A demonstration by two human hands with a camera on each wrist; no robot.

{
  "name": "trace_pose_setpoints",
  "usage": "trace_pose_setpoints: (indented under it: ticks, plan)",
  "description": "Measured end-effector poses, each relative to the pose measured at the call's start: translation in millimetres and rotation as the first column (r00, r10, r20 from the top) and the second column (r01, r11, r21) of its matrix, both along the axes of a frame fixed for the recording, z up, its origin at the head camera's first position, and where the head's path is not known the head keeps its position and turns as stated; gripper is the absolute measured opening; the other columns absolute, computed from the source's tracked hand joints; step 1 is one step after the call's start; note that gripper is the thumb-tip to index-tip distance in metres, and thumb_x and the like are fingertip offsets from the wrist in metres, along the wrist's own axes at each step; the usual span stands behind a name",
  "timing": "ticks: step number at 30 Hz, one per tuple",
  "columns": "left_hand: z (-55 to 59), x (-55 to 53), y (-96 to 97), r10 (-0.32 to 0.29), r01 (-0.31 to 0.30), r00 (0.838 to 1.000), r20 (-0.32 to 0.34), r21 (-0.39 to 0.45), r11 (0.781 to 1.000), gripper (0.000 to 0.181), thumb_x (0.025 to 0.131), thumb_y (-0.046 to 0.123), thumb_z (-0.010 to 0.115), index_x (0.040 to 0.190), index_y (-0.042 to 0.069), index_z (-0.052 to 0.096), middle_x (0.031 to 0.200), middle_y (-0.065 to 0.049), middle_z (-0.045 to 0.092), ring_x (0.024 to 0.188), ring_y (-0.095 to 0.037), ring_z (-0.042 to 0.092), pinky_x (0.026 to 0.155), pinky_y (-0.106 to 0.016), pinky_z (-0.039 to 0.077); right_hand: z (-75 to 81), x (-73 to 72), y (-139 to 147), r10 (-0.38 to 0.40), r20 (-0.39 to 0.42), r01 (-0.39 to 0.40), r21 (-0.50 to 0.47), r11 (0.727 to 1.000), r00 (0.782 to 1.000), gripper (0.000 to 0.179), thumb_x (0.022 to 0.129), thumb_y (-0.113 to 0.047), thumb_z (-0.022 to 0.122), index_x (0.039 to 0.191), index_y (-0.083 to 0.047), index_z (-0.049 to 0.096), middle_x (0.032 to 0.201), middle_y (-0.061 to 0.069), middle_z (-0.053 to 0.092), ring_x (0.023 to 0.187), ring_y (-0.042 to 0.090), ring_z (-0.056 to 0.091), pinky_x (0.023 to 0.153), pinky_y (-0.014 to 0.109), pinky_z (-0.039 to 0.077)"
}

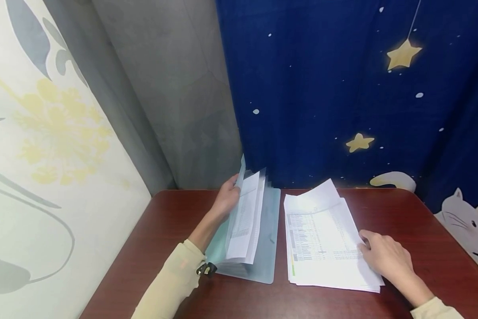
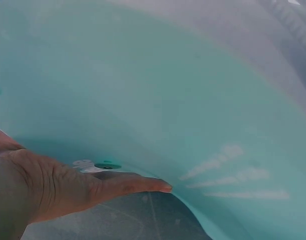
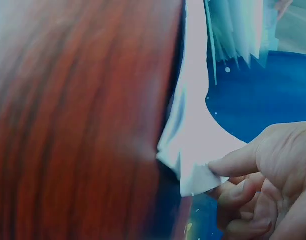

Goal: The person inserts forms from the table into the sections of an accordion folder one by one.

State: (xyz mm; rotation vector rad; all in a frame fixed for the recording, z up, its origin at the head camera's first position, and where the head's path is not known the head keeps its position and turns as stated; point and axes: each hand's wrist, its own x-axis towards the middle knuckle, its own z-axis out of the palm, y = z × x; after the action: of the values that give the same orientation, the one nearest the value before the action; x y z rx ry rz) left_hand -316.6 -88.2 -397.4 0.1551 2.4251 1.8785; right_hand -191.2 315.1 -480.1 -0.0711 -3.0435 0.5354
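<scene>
A pale teal display folder (image 1: 271,235) stands partly open left of centre in the head view, with printed sheets (image 1: 243,221) in its clear sleeves. My left hand (image 1: 227,197) grips the raised cover along its edge. In the left wrist view the teal cover (image 2: 142,90) fills most of the picture, and the thumb of the left hand (image 2: 77,185) lies along it. To the right of the folder is a loose stack of printed papers (image 1: 322,271). My right hand (image 1: 386,256) pinches the stack's right edge; in the right wrist view, thumb and fingers hold the bent paper (image 3: 195,115).
Both folder and papers rest on a dark red-brown wooden table (image 1: 175,212). Behind it hang a grey curtain (image 1: 163,88) and a blue star-patterned curtain (image 1: 322,88). A white, flower-patterned surface (image 1: 63,199) borders the left side.
</scene>
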Motion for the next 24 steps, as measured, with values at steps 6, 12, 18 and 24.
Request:
trace_pose_setpoints:
  ticks: [6,12,18,24]
  plan:
    - [-0.4,0.1,0.1,0.01,-0.01,1.0,0.008,-0.018,1.0,0.058,0.11,0.009,0.033,0.167,0.005,0.027,0.168,-0.02,0.039,0.139,-0.043,0.053,0.119,-0.056,0.042,2.6,-1.9,2.8,0.081,-0.004,-0.08,-0.208,0.975,0.997,0.01,0.094,-0.015,0.073,0.095,-0.008,0.066,0.08,0.002,0.065,0.071,0.018,0.052,0.063,0.032,0.038]
    - [-0.3,-0.1,-0.7,0.005,-0.005,1.0,0.02,-0.006,1.0,0.058,0.111,0.01,0.033,0.168,0.008,0.026,0.167,-0.021,0.04,0.133,-0.043,0.057,0.115,-0.058,0.045,6.3,0.8,3.1,0.059,0.084,-0.004,-0.539,0.842,0.995,0.017,0.099,-0.013,0.068,0.105,0.002,0.066,0.068,-0.004,0.058,0.058,0.009,0.049,0.051,0.025,0.04]
    - [-0.9,-0.4,-1.6,-0.001,0.002,1.0,0.021,-0.012,1.0,0.057,0.111,0.01,0.032,0.168,0.008,0.026,0.165,-0.022,0.042,0.13,-0.042,0.059,0.113,-0.058,0.047,11.6,3.1,0.9,0.037,0.102,0.049,-0.725,0.687,0.994,0.026,0.102,-0.014,0.064,0.113,0.009,0.063,0.058,-0.009,0.05,0.045,0.005,0.036,0.042,0.024,0.034]
    - [-0.3,0.0,-1.2,-0.007,0.007,1.0,0.013,-0.007,1.0,0.057,0.11,0.01,0.032,0.168,0.006,0.026,0.166,-0.023,0.041,0.13,-0.044,0.058,0.114,-0.059,0.046,14.7,2.4,-2.0,-0.013,0.059,0.054,-0.768,0.638,0.998,0.026,0.103,-0.017,0.065,0.115,0.006,0.061,0.067,-0.008,0.065,0.05,0.007,0.045,0.045,0.03,0.04]
